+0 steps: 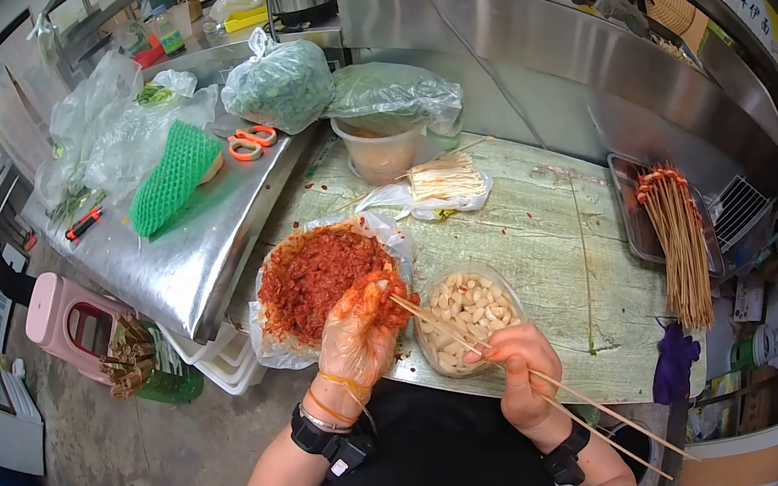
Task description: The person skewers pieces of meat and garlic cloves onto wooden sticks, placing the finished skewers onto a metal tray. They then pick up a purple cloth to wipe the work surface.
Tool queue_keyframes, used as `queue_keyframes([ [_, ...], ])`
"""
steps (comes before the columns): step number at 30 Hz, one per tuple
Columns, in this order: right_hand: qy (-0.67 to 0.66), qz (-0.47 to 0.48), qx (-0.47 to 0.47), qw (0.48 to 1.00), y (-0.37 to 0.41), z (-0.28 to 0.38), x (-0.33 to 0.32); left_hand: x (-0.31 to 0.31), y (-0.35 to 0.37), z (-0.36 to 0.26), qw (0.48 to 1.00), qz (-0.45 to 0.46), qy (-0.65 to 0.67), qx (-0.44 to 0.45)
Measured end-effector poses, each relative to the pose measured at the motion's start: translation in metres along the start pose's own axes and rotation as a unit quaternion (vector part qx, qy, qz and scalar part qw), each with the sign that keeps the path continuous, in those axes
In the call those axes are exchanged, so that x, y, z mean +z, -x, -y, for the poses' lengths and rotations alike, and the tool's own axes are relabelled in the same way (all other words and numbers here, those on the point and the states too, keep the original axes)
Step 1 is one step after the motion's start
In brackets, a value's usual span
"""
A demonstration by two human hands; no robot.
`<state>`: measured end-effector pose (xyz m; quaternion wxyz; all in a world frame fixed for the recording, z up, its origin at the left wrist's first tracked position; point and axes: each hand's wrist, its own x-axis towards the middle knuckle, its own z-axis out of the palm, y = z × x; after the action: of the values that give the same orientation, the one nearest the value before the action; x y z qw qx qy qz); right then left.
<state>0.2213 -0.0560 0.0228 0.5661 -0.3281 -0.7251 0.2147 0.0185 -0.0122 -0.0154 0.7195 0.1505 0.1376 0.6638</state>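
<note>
gloved left hand (357, 332) clenches marinated meat (386, 305) at the tips of the bamboo skewers (435, 324); bare right hand (524, 373) grips their shafts, which slant up-left from its fingers toward the left fingertips.

Slanted bamboo skewers (440, 324), red marinated meat (385, 301)

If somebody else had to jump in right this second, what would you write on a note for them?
Left hand, gloved: pinching red meat onto the stick tips.
Right hand, bare: gripping the thin sticks.
Ahead: the meat bowl, then a tub of white pieces beside it; a bundle of bare sticks lies behind.
Done: loaded skewers piled on the tray at right.
Left: the bowl is heaped with meat.
</note>
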Motion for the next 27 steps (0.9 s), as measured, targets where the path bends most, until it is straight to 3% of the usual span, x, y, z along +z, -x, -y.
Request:
queue_keyframes([
  [15, 0.011, 0.022, 0.008, 1.000, 0.002, -0.004, -0.002, -0.001, 0.002, 0.006, 0.998, -0.038, 0.043, -0.001],
  [17, -0.067, -0.025, 0.068, 0.995, 0.004, -0.006, 0.000, -0.002, 0.002, 0.006, 0.998, -0.045, 0.048, -0.003],
  [25, -0.139, -0.025, 0.086, 0.986, 0.002, -0.017, 0.001, 0.001, 0.002, 0.010, 0.998, -0.040, 0.049, -0.014],
  [27, -0.194, -0.040, 0.107, 0.974, 0.002, -0.016, 0.003, -0.004, 0.001, 0.008, 0.997, 0.023, 0.057, -0.036],
])
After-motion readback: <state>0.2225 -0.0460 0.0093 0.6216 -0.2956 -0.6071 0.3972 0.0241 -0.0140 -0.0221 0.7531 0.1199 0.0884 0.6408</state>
